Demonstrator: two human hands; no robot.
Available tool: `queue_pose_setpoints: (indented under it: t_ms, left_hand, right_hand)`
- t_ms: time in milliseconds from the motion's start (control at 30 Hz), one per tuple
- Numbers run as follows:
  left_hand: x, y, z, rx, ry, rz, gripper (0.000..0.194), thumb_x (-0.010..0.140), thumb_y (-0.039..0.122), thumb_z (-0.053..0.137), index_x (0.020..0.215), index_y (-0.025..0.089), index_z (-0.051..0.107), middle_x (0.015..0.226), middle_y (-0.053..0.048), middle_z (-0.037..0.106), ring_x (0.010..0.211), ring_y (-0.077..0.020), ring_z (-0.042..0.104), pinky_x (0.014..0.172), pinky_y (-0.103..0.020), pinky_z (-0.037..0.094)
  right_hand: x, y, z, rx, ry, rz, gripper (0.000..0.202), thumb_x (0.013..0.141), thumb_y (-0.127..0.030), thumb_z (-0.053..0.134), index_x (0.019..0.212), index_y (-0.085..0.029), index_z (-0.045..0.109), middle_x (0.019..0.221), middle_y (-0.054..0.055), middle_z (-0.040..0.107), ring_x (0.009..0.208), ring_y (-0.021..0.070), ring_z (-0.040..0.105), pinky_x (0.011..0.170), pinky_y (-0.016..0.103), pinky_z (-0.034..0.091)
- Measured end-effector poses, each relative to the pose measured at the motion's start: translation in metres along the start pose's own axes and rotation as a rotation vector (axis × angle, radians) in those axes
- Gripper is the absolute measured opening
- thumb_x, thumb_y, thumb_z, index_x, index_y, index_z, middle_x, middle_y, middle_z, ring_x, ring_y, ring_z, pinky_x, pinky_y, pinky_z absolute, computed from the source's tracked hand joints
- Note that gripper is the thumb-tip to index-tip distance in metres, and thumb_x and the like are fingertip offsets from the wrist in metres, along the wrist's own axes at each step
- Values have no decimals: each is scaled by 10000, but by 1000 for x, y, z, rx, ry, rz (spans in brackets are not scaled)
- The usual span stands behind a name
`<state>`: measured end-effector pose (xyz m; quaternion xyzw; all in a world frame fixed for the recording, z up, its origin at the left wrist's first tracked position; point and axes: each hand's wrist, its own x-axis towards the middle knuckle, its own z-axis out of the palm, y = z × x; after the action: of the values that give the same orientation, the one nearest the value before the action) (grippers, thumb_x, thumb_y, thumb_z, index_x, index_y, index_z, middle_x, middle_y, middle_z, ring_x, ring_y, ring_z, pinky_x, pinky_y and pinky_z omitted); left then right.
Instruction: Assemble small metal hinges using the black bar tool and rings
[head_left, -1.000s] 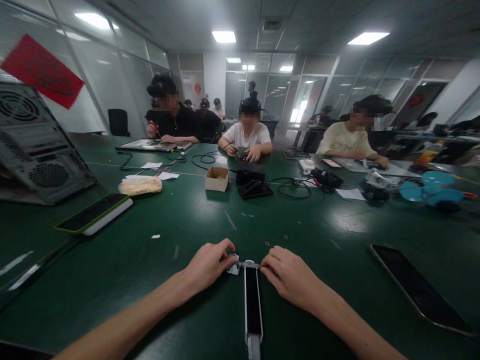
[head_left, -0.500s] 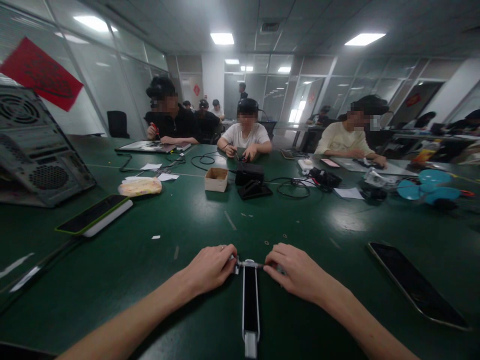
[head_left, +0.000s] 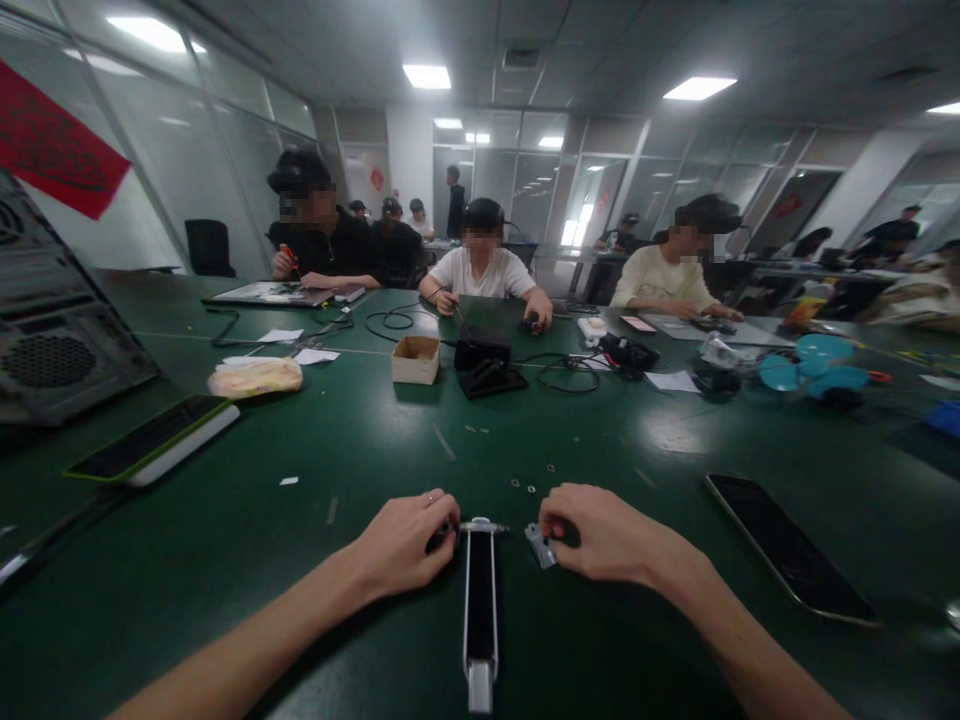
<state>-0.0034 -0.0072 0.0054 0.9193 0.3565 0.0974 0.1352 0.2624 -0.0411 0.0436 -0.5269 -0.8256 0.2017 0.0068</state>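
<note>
A narrow device with a black face and white edges lies lengthwise on the green table between my hands, with a thin metal crosspiece at its far end. My left hand is closed at the left end of that crosspiece; what its fingers pinch is mostly hidden. To the right, my right hand has its fingers curled together on a small silvery metal piece, apart from the device. Several tiny rings lie just beyond the hands.
A dark phone-like slab lies at the right, a green-edged one at the left. Farther back are an open small box, a black stand and cables. A computer case stands far left; people sit across the table.
My right hand has come away from the crosspiece and is now at a small metal piece beside it. The whole view has shifted slightly, with the scene moving left.
</note>
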Motion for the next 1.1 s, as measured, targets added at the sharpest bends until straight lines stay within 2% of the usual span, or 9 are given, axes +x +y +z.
queue_pose_setpoints:
  t_ms: [200, 433, 733, 1100]
  left_hand:
    - [1, 1, 1, -20, -4, 3, 145, 855, 213, 435, 932, 170, 550, 835, -34, 591, 678, -162, 562, 597, -255, 402]
    - [1, 0, 3, -20, -5, 17, 125, 874, 214, 399, 914, 173, 510, 847, -38, 582, 691, -162, 554, 615, -258, 401]
    - [0, -1, 4, -24, 29, 62, 127, 905, 213, 353, 926, 180, 474, 876, -49, 576, 715, -175, 558, 640, -280, 398]
    - [-2, -2, 7, -44, 25, 62, 96, 890, 187, 385, 919, 186, 477, 862, -36, 571, 709, -177, 559, 630, -276, 391]
  right_hand:
    - [-1, 1, 1, 37, -5, -25, 136, 772, -304, 586, 839, -190, 618, 848, 21, 590, 772, 170, 530, 698, 293, 392]
    - [1, -9, -1, 107, -50, -6, 265, 757, -343, 679, 995, -234, 637, 1029, 22, 578, 920, 197, 543, 768, 306, 421]
    - [13, -16, 16, 148, 70, -41, 213, 843, -299, 623, 1036, -212, 642, 1027, 38, 580, 919, 177, 567, 816, 295, 445]
    - [21, -25, 32, 250, 182, -75, 203, 822, -218, 645, 1023, -201, 662, 1007, 48, 592, 930, 181, 566, 831, 304, 456]
